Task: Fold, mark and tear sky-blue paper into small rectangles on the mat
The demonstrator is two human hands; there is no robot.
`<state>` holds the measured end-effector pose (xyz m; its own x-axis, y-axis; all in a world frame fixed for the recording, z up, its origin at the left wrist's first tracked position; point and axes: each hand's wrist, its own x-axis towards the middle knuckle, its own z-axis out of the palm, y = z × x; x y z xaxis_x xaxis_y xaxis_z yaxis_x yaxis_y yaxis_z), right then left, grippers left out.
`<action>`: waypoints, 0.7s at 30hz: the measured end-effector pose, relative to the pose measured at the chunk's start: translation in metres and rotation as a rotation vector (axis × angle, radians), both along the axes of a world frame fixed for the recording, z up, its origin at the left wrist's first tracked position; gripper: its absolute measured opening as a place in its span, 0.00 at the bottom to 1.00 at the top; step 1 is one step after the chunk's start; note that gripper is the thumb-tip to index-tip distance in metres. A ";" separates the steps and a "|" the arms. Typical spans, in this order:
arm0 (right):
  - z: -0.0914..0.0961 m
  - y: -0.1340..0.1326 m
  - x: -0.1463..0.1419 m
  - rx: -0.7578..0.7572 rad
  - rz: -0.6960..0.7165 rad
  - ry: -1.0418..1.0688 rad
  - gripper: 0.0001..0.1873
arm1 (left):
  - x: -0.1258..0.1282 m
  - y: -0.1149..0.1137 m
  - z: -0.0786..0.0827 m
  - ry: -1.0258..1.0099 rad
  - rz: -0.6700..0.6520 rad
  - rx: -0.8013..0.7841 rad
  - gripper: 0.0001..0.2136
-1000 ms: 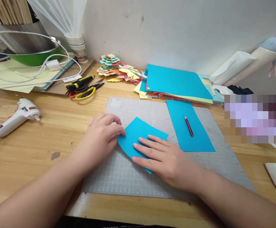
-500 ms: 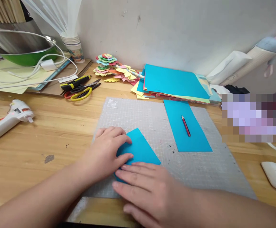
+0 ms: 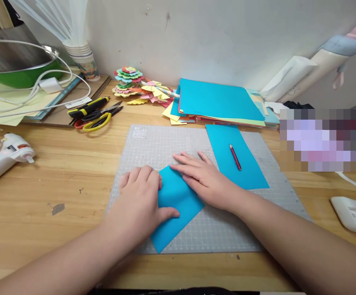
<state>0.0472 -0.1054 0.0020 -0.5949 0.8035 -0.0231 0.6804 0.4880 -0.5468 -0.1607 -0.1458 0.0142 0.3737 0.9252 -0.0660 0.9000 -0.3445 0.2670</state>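
A folded sheet of blue paper [image 3: 181, 205] lies slanted on the grey cutting mat [image 3: 227, 229]. My left hand [image 3: 141, 196] holds its left side down, fingers curled at the edge and thumb stretched across the paper. Along the upper right edge rests my right hand [image 3: 204, 178], its fingers straight and spread, partly on the paper and partly over the mat. Whatever lies beneath both palms is hidden. Right of my right hand, a second blue paper strip [image 3: 245, 164] lies flat, with a short dark red pencil [image 3: 235, 157] on it.
Behind the mat lies a stack of coloured paper [image 3: 221, 102] beside layered paper flowers [image 3: 129, 78]. Scissors [image 3: 100, 121] and a yellow-black cutter [image 3: 87, 107] sit back left, near a white glue gun [image 3: 7, 155]. A white device base [image 3: 352, 215] stands at the right.
My right hand has moved up from the paper's lower edge to its upper right edge, uncovering the lower corner. My left hand stays on the left side, its thumb farther from its fingers.
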 end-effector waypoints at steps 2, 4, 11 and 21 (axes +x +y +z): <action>0.002 -0.002 0.000 -0.015 0.019 -0.013 0.21 | -0.001 0.001 0.000 -0.035 -0.001 -0.044 0.24; 0.003 -0.004 0.001 -0.028 0.042 -0.030 0.25 | -0.002 0.002 0.000 -0.081 -0.002 -0.063 0.19; 0.000 -0.010 -0.005 0.012 -0.020 -0.062 0.43 | -0.008 0.017 0.004 -0.174 -0.017 -0.065 0.07; -0.004 -0.006 0.000 0.002 -0.095 0.139 0.19 | -0.011 0.022 0.003 -0.205 -0.043 -0.122 0.06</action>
